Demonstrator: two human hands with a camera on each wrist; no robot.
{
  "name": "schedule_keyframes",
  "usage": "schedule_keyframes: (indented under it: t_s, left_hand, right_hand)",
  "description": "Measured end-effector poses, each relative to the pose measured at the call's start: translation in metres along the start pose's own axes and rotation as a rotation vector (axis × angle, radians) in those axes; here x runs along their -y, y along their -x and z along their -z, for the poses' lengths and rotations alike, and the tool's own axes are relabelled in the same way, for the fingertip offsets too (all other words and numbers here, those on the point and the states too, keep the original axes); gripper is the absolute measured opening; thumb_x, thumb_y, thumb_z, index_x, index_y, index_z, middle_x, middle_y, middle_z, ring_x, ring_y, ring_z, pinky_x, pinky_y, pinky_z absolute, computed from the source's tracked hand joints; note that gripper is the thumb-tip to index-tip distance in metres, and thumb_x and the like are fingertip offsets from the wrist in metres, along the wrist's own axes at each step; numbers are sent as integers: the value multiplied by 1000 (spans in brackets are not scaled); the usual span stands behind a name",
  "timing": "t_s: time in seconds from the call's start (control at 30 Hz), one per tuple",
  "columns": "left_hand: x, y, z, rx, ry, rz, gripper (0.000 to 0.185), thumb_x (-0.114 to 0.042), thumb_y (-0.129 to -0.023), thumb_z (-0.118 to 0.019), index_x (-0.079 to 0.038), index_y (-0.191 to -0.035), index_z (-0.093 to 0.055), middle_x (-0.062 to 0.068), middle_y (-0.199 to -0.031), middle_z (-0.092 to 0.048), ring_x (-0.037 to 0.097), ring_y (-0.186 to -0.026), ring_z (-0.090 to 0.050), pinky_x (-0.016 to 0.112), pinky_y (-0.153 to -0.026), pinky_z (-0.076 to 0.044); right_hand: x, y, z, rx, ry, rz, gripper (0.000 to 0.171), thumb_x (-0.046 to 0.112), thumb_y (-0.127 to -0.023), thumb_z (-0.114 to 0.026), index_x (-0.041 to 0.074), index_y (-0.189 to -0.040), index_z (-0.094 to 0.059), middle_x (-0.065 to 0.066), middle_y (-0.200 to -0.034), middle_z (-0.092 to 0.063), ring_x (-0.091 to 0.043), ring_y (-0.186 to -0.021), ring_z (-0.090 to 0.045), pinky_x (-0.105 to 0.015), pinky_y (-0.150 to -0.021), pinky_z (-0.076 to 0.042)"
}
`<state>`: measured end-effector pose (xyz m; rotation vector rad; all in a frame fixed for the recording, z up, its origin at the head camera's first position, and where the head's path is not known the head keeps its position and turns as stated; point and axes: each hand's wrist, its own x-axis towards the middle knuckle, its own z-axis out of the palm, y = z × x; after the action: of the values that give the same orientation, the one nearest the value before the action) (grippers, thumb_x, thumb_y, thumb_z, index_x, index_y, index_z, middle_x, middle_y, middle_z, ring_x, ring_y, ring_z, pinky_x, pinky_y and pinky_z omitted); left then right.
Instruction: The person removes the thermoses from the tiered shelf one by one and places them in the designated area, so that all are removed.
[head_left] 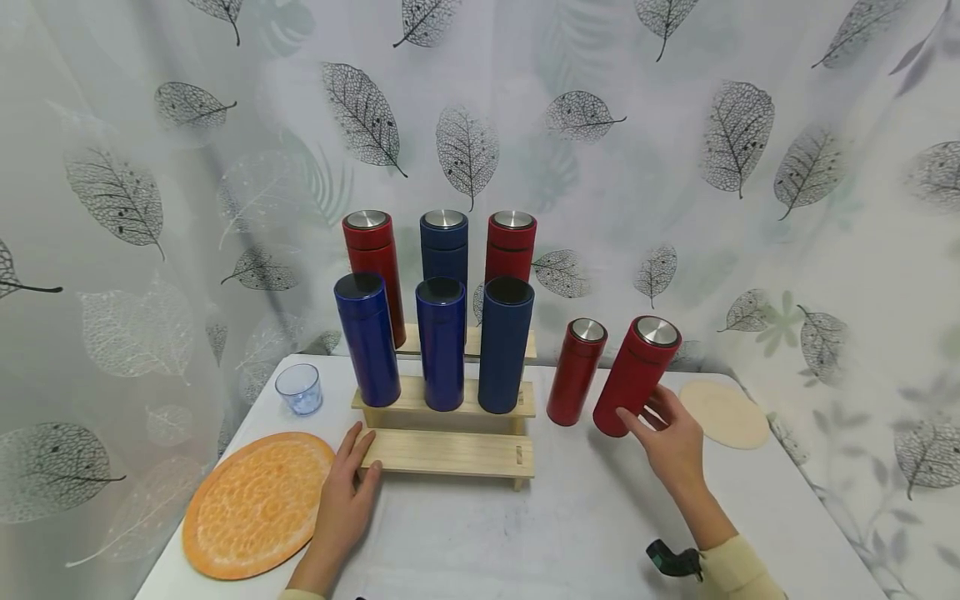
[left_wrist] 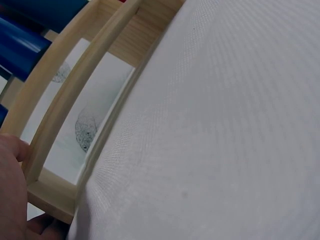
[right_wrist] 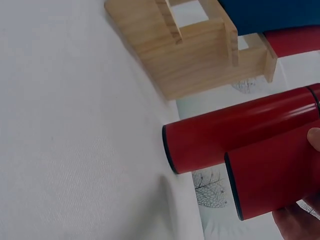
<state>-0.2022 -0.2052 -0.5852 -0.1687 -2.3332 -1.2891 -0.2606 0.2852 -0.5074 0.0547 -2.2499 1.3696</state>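
Right hand [head_left: 671,442] grips a tilted red flask [head_left: 636,375] low on its smooth, rigid, likely slippery body, right of the rack [head_left: 450,450], where the open left hand [head_left: 347,492] rests.

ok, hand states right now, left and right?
Left hand: open, resting on wooden rack.
Right hand: holding tilted red flask.
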Motion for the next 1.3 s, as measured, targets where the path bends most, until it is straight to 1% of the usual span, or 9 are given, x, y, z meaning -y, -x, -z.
schedule_keyframes:
  t_s: [0.1, 0.17, 0.27, 0.33, 0.53, 0.73, 0.9, 1.1, 1.3]
  left_hand:
    - [-1, 0, 0, -1, 5, -5, 49, -10, -108, -67, 0, -154, -58, 19, -170, -39, 45, -154, -35, 7, -112, -17]
    - [-2, 0, 0, -4, 7, -14, 48, -10, -108, -67, 1, -154, -58, 19, -170, -39, 45, -154, -36, 6, -112, -18]
    - [-3, 0, 0, -12, 8, -25, 48, -8, -107, -67, 2, -154, -58, 18, -171, -39, 46, -153, -36, 6, -112, -18]
    - [-3, 0, 0, -17, 6, -27, 48, -7, -107, -67, 1, -153, -58, 17, -171, -39, 46, -153, -37, 6, -111, -18]
    - [-5, 2, 0, -12, 10, -12, 48, -9, -108, -67, 0, -154, -58, 16, -171, -39, 45, -154, -36, 5, -111, -18]
    - [-3, 2, 0, -7, 2, -5, 48, -10, -108, -67, 2, -154, -58, 17, -171, -38, 45, -154, -37, 5, -110, -18]
    - [-2, 1, 1, -6, 4, -2, 48, -11, -108, -67, 1, -154, -58, 18, -171, -39, 45, -153, -37, 6, -111, -18]
    - [-1, 1, 1, -2, 4, -2, 48, -12, -108, -67, 0, -154, -58, 20, -170, -39, 45, -154, -36, 7, -112, -17]
    - [-2, 1, 0, -6, 11, -9, 48, -11, -108, -67, 1, -154, -58, 21, -170, -39, 44, -153, -38, 5, -110, -20]
  right_hand:
    - [-2, -3, -1, -1, 16, -7, 64, 18, -95, -88, 10, -152, -61, -13, -138, -70, -30, -125, -69, -26, -97, -54]
    - [-4, -6, -2, -1, 19, -2, 64, 17, -95, -88, 9, -153, -60, -13, -139, -70, -35, -126, -68, -28, -98, -54]
    - [-7, -9, -4, -5, 17, 3, 65, 17, -95, -88, 10, -153, -60, -12, -139, -70, -35, -126, -68, -32, -99, -55]
    - [-10, -11, -6, -9, 10, 10, 65, 17, -94, -88, 11, -153, -61, -12, -138, -70, -34, -125, -69, -37, -100, -55]
    - [-21, -15, -10, -15, 2, 2, 65, 17, -95, -88, 10, -153, -60, -12, -140, -70, -34, -127, -68, -46, -102, -54]
    - [-33, -18, -13, -13, 18, -35, 67, 19, -96, -87, 7, -155, -57, -17, -143, -67, -38, -130, -66, -44, -102, -52]
    - [-41, -20, -17, -10, 5, -50, 67, 20, -97, -86, 6, -156, -56, -18, -145, -66, -40, -132, -65, -43, -103, -52]
    - [-46, -21, -22, 1, 0, -81, 69, 23, -98, -86, 6, -157, -54, -20, -148, -63, -42, -133, -63, -44, -103, -51]
    - [-46, -22, -26, 8, -3, -84, 71, 26, -98, -85, 5, -158, -53, -22, -149, -62, -43, -133, -63, -43, -103, -51]
